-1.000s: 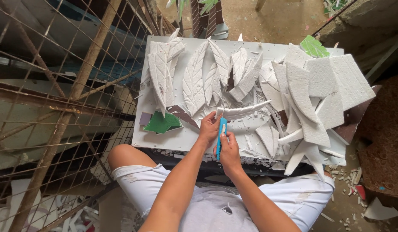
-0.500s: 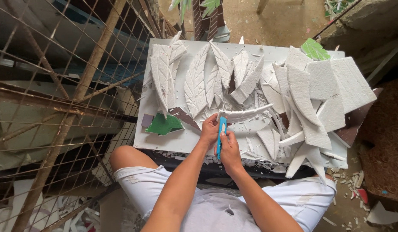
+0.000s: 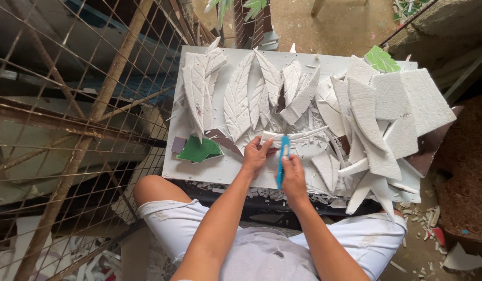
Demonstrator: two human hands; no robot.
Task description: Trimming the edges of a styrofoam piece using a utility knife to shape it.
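On the white board (image 3: 199, 166) beside a rusty wire fence (image 3: 69, 130), my right hand (image 3: 294, 177) is closing around a blue cutter (image 3: 282, 156), its long axis pointing away from me (blade end hidden). My left hand (image 3: 256, 155) is pressing flat on a white foam strip (image 3: 298, 138) lying crosswise among carved foam leaves (image 3: 238, 101).

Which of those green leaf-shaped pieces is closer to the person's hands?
The dark green leaf piece at the board's near left, beside the left hand; the light green one lies at the far right corner.
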